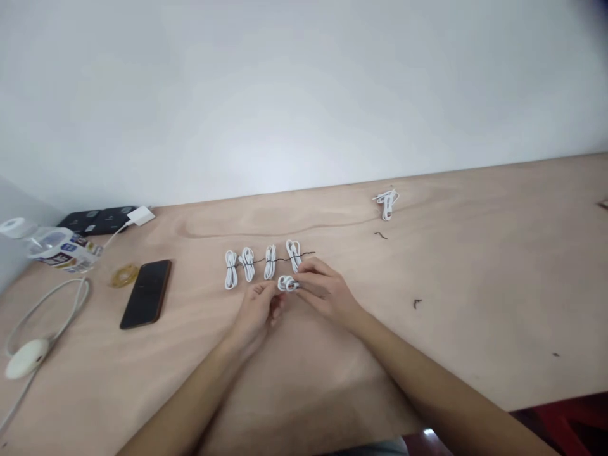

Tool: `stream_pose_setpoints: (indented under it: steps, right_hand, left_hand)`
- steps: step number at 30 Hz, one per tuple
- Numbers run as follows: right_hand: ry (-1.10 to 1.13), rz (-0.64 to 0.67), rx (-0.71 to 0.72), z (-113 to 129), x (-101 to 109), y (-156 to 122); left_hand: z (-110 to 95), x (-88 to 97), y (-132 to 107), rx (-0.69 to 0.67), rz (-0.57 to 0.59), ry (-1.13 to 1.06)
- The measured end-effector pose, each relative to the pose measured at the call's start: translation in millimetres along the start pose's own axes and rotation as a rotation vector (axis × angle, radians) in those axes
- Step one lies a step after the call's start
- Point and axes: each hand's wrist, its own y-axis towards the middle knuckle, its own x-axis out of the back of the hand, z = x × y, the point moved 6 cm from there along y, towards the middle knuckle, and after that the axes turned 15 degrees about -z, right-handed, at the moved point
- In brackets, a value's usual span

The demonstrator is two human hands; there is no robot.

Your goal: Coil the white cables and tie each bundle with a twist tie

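Between my two hands is a coiled white cable, held just above the wooden table. My left hand pinches its left side, fingers curled. My right hand grips the other side with fingertips pressed together. Just beyond lie several tied white cable bundles in a row: one at the left end, a second, another, and one by my right fingers. Dark twist ties cross them, with ends sticking out sideways.
Another white cable bundle lies near the wall. Loose dark ties are scattered on the right of the table. Leftward are a phone, a yellow tape roll, a plastic bottle, a white charger and a corded switch.
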Motion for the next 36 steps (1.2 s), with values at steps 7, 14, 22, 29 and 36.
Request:
stream_pose_setpoints:
  steps: [7,14,22,29,36]
  right_hand:
    - [0.026,-0.020,0.002,-1,1,-1]
    - [0.116,-0.107,-0.199,-16,4,2]
    - [0.204,-0.058,-0.344,-22,0,1]
    - [0.185,-0.004,-0.360,-19,-2,0]
    - [0.211,-0.001,-0.312,-12,0,4]
  left_hand:
    - [4,-1.9,-2,0.271,0.123,-0.063]
    - [-28,5.8,-5,-0.475,-0.009,0.355]
    - [-43,1.3,-22,-1.035,0.016,0.655]
    - [-46,-3.0,-28,-1.124,0.061,0.748]
    - [-25,0.7,-8,-0.597,-0.001,0.398]
